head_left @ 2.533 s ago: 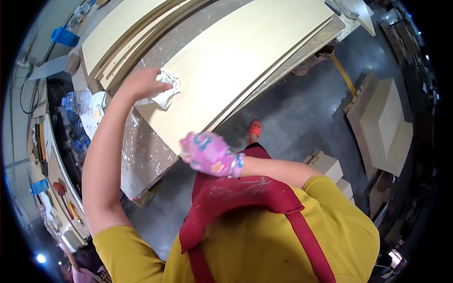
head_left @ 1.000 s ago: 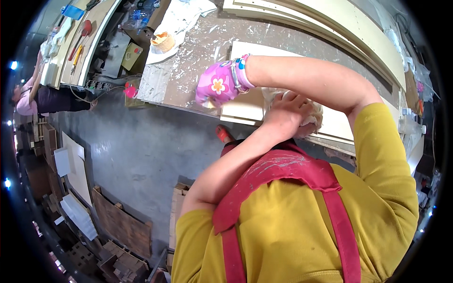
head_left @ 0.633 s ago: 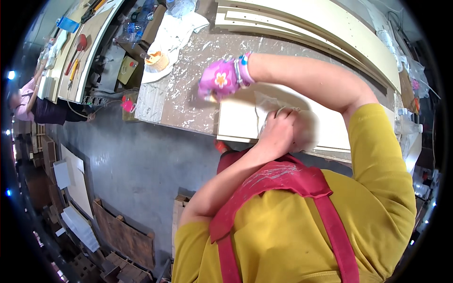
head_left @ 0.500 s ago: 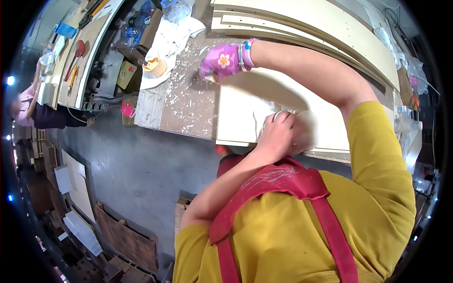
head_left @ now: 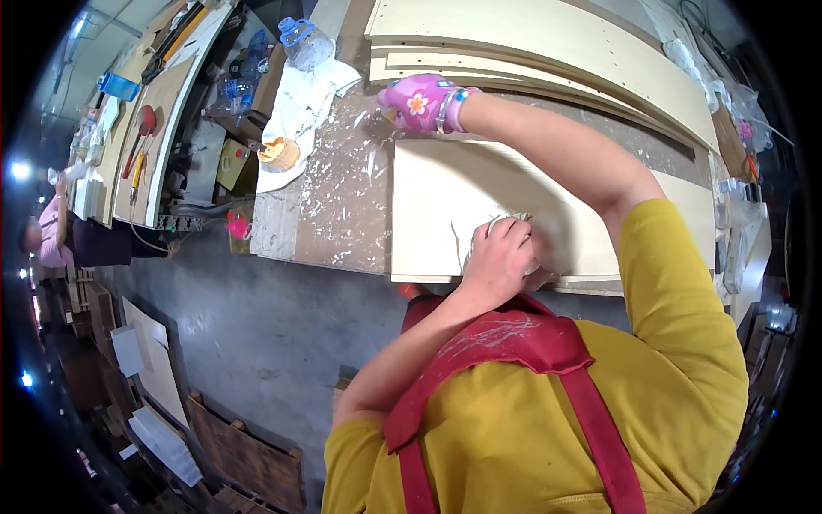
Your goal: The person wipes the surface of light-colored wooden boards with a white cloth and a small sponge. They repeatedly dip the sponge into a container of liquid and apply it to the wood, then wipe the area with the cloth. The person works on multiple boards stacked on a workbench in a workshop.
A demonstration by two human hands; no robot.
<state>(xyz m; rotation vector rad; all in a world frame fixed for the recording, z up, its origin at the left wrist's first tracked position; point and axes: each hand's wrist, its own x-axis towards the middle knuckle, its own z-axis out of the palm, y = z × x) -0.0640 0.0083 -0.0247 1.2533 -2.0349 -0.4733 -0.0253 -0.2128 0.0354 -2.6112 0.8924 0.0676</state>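
My bare left hand (head_left: 499, 261) is closed round a crumpled white cloth (head_left: 469, 238), which rests on a pale wooden panel (head_left: 432, 193) near its front edge. My right hand (head_left: 419, 104) wears a pink flowered glove and reaches across to the panel's far left corner. Its fingers are curled; whatever they may hold is hidden under the glove. Left of that hand, the brown worktop (head_left: 342, 184) is strewn with white flakes. A small tub of orange-tan paste (head_left: 281, 154) sits on a white rag (head_left: 312, 107).
Long drilled boards (head_left: 531, 38) are stacked at the bench's far side. A clear jug with a blue cap (head_left: 304, 44) stands behind the rag. A second bench (head_left: 141, 128) with tools is at the left, where another person (head_left: 64, 227) stands. Dark boards (head_left: 248, 454) lean below.
My gloved right hand has shifted slightly right and up in the picture. My left hand stays on the cloth. The whole view has tilted a little.
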